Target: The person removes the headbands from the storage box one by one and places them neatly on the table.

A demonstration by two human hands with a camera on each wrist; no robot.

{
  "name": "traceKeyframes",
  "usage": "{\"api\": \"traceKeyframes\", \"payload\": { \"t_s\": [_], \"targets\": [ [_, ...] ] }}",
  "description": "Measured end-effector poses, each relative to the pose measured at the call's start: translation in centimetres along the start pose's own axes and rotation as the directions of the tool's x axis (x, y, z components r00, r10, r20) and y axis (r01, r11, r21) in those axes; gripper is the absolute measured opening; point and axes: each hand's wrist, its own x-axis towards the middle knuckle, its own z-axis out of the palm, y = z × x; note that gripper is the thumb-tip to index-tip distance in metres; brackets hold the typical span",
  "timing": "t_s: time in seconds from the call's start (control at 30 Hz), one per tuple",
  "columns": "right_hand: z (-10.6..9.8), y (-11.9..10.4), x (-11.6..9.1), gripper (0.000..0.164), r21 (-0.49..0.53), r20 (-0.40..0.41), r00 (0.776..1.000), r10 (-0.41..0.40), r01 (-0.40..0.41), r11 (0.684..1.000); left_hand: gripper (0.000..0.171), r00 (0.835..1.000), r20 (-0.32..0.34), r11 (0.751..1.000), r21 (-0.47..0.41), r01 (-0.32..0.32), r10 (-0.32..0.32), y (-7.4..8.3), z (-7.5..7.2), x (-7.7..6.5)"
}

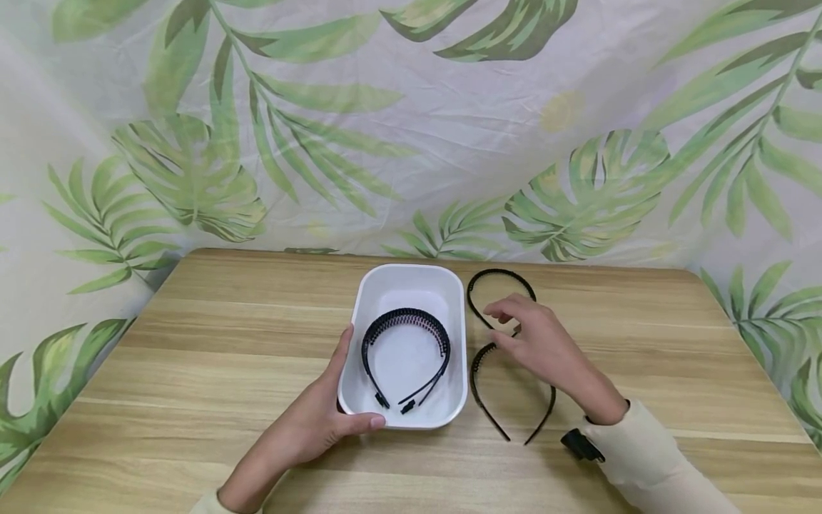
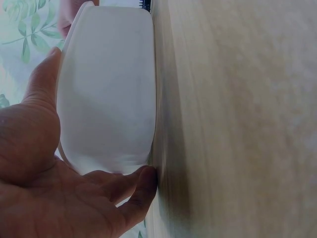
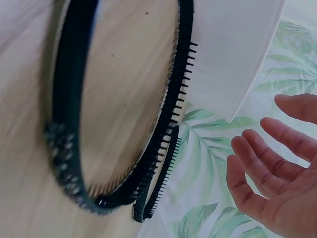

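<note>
A white tub point(image 1: 411, 293) stands on the table, with black toothed headbands point(image 1: 411, 315) lying overlapped in it, open ends toward the front. My left hand point(image 1: 315, 417) holds the tub at its front left corner. The thumb lies over the front rim and the fingers are along the left side. Right of the tub lie two more black headbands: a thin far one point(image 1: 501, 270) and a near one point(image 1: 476, 385) with teeth inside its arch. Over the place where these two meet hovers my right hand point(image 1: 536, 335), fingers loosely bent, holding nothing. It hides part of both bands.
The wood-grain table point(image 1: 193, 371) runs back to a hanging cloth point(image 1: 449, 135) printed with green leaves. A small black device point(image 1: 582, 445) sits at the right sleeve cuff.
</note>
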Motion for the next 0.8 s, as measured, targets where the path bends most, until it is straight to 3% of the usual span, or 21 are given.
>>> {"api": "traceKeyframes", "payload": {
  "t_s": [0.37, 0.8],
  "targets": [
    [0.7, -1.5, 1.5, 0.027, 0.036, -0.017, 0.999, -0.036, 0.036, 0.999, 0.134, 1.0, -0.003, 1.0, 0.007, -0.01, 0.01, -0.1, 0.1, 0.0],
    [1.7, -3.3, 2.5, 0.03, 0.134, 0.021, 0.999, -0.035, 0.032, 0.99, 0.133, 1.0, -0.001, 1.0, 0.004, -0.017, 0.017, -0.1, 0.1, 0.1]
  ]
}}
